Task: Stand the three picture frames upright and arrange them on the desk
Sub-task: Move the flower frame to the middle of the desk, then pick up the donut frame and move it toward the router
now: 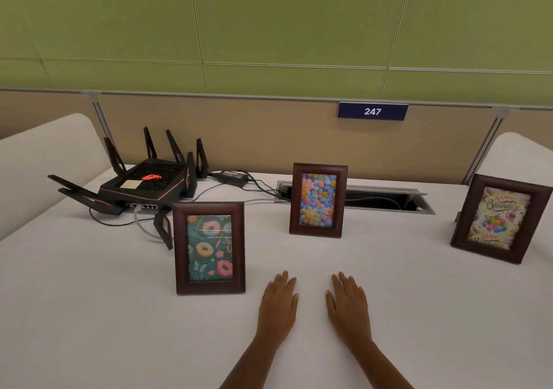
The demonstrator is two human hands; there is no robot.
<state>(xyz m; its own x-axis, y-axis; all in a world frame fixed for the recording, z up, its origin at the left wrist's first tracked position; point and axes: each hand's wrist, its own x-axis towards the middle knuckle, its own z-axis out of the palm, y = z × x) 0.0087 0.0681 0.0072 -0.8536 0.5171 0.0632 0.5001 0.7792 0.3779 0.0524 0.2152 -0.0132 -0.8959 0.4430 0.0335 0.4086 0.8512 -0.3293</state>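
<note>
Three dark wooden picture frames stand upright on the white desk (89, 314). The donut frame (209, 248) is nearest, left of centre. The flower frame (317, 199) stands farther back in the middle. The birthday frame (499, 218) stands at the right, turned slightly inward. My left hand (278, 305) and my right hand (348, 305) lie flat, palms down, on the desk in front of the frames, side by side, holding nothing. The left hand rests just right of the donut frame without touching it.
A black router (146, 183) with several antennas sits at the back left, its cables running to an open cable tray (389, 198) behind the flower frame. A tan partition with a "247" sign (372, 111) closes the back. White rounded dividers flank both sides.
</note>
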